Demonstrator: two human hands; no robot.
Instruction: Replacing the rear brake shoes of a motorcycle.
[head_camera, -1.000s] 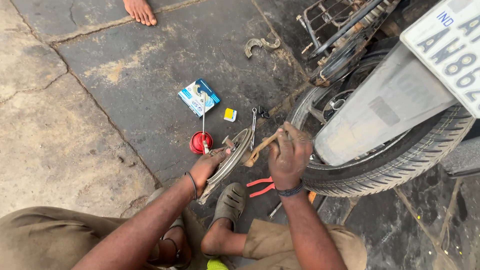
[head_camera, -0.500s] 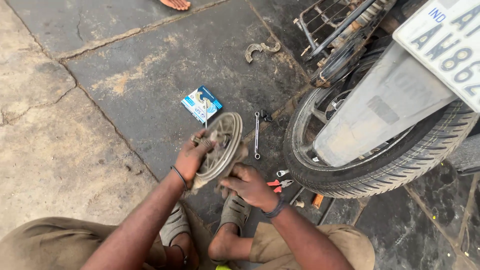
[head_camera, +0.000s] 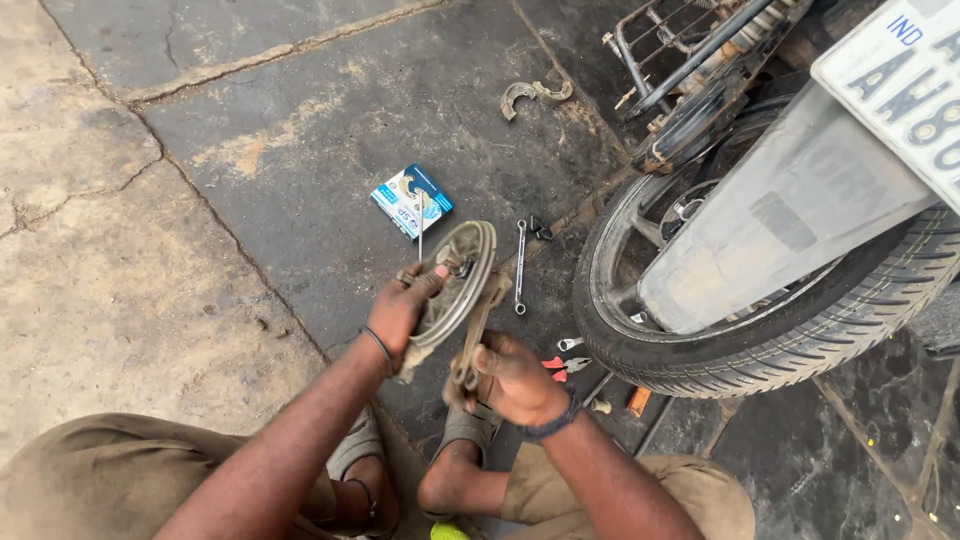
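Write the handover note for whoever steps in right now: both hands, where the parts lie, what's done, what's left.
Left hand: grips the round metal brake plate, held up on edge over the ground.
Right hand: closed on a grimy curved part pressed against the plate's lower edge.
On the ground: blue-and-white box beyond the plate, spanner beside it, red-handled pliers by the right hand, a pair of curved shoes farther off. Motorcycle rear wheel stands to the right.
Done: plate is out and in hand.
Left: curved part does not look seated yet; plate is not on the wheel.
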